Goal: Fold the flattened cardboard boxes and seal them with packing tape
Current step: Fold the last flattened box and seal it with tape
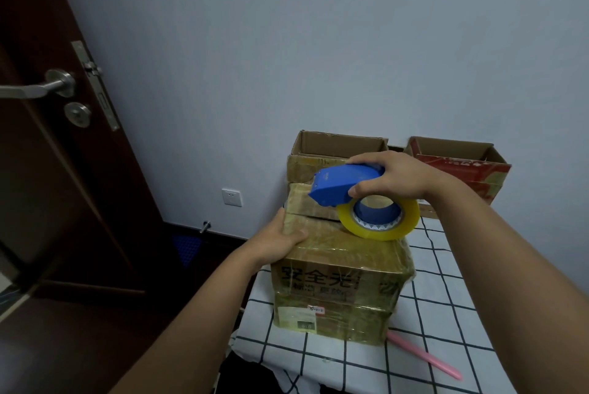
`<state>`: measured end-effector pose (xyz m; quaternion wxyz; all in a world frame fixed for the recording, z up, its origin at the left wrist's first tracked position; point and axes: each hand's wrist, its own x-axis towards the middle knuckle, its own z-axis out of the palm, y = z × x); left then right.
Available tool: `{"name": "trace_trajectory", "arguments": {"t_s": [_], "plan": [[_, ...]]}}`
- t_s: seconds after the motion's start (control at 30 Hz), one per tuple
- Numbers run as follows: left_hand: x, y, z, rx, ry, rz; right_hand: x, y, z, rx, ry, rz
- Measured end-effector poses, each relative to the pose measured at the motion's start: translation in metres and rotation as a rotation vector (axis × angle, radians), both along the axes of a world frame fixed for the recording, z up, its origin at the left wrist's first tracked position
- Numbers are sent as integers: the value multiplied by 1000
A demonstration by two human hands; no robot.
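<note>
— Pale blue wall (287, 43) behind, dark wooden door (47, 186) on the left, and a surface covered in a white cloth with a black grid (446, 314). Why is the closed brown cardboard box wrapped in clear tape (344, 285) right at the near corner?

— My guess is reach: there both arms come over it from above. The left hand (280, 237) lies on its top left edge, fingers fairly straight and pressing down, thumb along the top. That looks like bracing, so the box won't slide while tape is pulled across.

— And the right hand (392, 176)?

— Clamped round the back of the blue plastic tape dispenser (344, 183), fingers curled over its top. The yellowish roll of packing tape (379, 218) in it rests at the far edge of the box top, with the dispenser's nose pointing left and away. I judge a strip is being laid across the top; whether tape is stuck down, I can't tell.

— Other boxes?

— Behind, a taped stack topped by an open brown cardboard box (338, 145), touching the near one, and a red-printed open cardboard box (459, 167) to its right, both against the wall, likely parked out of the way. A pink plastic stick (427, 358) lies on the cloth near the box.
</note>
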<state>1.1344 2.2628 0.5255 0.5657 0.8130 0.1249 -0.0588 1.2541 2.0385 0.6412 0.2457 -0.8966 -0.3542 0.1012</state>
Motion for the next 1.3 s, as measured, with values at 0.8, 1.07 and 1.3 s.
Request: {"name": "trace_trajectory", "arguments": {"t_s": [0.8, 1.07, 1.3], "plan": [[15, -22, -5, 768, -47, -67, 8, -16, 25, -278, -34, 111], [11, -25, -1, 842, -13, -81, 12, -34, 32, -270, 45, 99], [7, -30, 1, 973, -15, -122, 11, -40, 26, -248, 18, 66]]}}
